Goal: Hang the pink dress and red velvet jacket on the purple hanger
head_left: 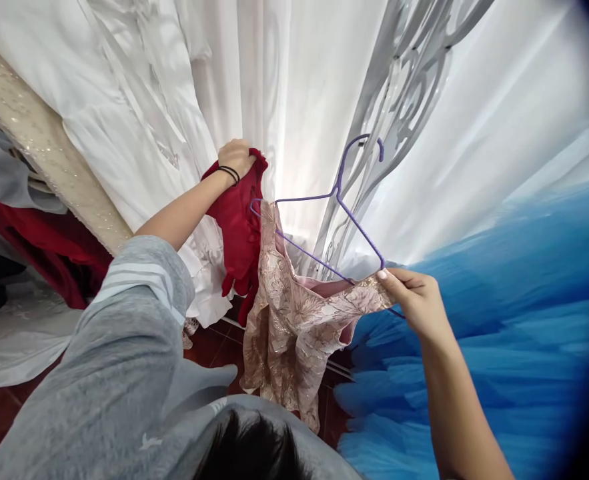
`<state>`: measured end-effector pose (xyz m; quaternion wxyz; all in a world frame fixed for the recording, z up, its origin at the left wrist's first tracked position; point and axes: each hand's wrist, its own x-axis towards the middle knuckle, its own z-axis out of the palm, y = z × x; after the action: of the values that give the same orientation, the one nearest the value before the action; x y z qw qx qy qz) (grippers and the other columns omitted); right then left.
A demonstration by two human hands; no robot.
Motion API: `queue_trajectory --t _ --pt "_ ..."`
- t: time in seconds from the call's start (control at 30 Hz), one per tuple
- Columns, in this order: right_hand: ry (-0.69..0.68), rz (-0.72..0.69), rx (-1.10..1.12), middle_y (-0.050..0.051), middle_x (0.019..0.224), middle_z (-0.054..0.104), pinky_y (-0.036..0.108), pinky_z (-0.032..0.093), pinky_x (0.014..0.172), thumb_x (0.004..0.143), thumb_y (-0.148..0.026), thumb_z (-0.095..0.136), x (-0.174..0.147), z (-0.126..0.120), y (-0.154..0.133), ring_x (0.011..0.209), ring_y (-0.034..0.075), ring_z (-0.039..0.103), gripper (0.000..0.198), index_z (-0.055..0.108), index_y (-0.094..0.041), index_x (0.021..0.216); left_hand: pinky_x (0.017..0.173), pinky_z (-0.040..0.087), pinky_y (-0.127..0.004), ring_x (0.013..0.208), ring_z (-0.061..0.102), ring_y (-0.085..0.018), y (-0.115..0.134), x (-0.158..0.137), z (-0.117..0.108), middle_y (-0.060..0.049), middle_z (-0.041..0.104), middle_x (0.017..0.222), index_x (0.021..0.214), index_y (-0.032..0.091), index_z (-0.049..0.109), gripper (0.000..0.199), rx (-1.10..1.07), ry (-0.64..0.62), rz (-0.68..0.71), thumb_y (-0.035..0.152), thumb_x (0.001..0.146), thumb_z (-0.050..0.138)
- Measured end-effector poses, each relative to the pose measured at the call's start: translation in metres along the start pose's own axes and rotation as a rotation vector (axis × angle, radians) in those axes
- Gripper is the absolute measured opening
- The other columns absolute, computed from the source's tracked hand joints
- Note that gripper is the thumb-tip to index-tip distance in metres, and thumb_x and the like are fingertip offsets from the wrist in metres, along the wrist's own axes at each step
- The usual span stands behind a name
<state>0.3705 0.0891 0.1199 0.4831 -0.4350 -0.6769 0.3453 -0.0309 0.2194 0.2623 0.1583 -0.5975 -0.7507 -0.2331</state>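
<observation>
In the head view my left hand (237,159) is closed around the top of a bunched red garment (241,230), whose lower end hangs loose. My right hand (418,299) pinches the shoulder strap of a pink dress with a gold floral pattern (294,320), at the end of its hanger. That purple hanger (337,193) passes through both straps, and its hook points up to the right, close to the white scrollwork. The dress hangs tilted, its left strap beside the red cloth. Its lower hem is partly hidden by my own body.
White scrolled metalwork (414,87) rises behind the hanger, before white drapes (314,80). A blue tulle skirt (499,320) fills the right side. White gowns (124,113), a beige sparkly fabric (39,127) and red cloth (39,233) hang at left. Dark red tiles (217,347) show below.
</observation>
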Motion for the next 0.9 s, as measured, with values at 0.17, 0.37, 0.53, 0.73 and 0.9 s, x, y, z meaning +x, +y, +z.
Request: queue_trajectory --t 0.17,0.37,0.53,0.73,0.9 --pt "0.084 0.003 -0.034 0.002 0.058 0.057 0.025 0.039 0.049 0.078 -0.056 0.070 -0.017 0.009 -0.008 0.055 0.014 0.048 0.041 0.069 -0.017 0.064 0.092 0.043 -0.037 0.111 0.061 -0.034 0.038 -0.030 -0.005 -0.018 0.068 0.105 0.098 0.006 0.069 0.029 -0.122 -0.097 0.104 0.029 0.086 0.056" --pt "0.097 0.041 -0.059 0.002 0.061 0.058 0.025 0.039 0.052 0.080 -0.057 0.068 -0.030 0.007 -0.016 0.058 0.015 0.049 0.042 0.069 -0.017 0.066 0.083 0.045 -0.036 0.101 0.063 -0.033 0.008 -0.043 0.007 -0.017 0.069 0.092 0.087 0.011 0.071 0.026 -0.008 -0.137 0.113 0.031 0.085 0.055" --pt "0.079 0.050 -0.037 0.001 0.056 0.050 0.025 0.033 0.049 0.081 -0.056 0.069 -0.028 0.013 -0.017 0.055 0.013 0.042 0.045 0.063 -0.017 0.059 0.064 0.035 -0.031 0.065 0.054 -0.020 0.007 -0.051 0.015 -0.004 0.045 0.052 0.054 0.017 0.053 0.023 -0.216 -0.241 0.168 0.019 0.077 0.054" --pt "-0.017 0.123 0.119 0.000 0.053 0.046 0.025 0.029 0.045 0.077 -0.059 0.072 -0.019 0.019 -0.003 0.050 0.011 0.036 0.047 0.063 -0.017 0.058 0.060 0.034 -0.028 0.058 0.043 -0.013 0.062 -0.073 0.009 0.000 0.042 0.051 0.050 0.017 0.044 0.027 -0.753 -0.200 0.136 0.009 0.075 0.049" --pt "-0.021 0.147 0.187 0.002 0.058 0.057 0.027 0.037 0.047 0.073 -0.058 0.077 -0.019 0.015 0.002 0.051 0.014 0.045 0.042 0.069 -0.018 0.062 0.073 0.047 -0.028 0.076 0.062 -0.020 0.058 -0.085 -0.007 -0.004 0.063 0.068 0.065 0.012 0.068 0.010 -0.780 -0.395 0.295 0.019 0.071 0.064"
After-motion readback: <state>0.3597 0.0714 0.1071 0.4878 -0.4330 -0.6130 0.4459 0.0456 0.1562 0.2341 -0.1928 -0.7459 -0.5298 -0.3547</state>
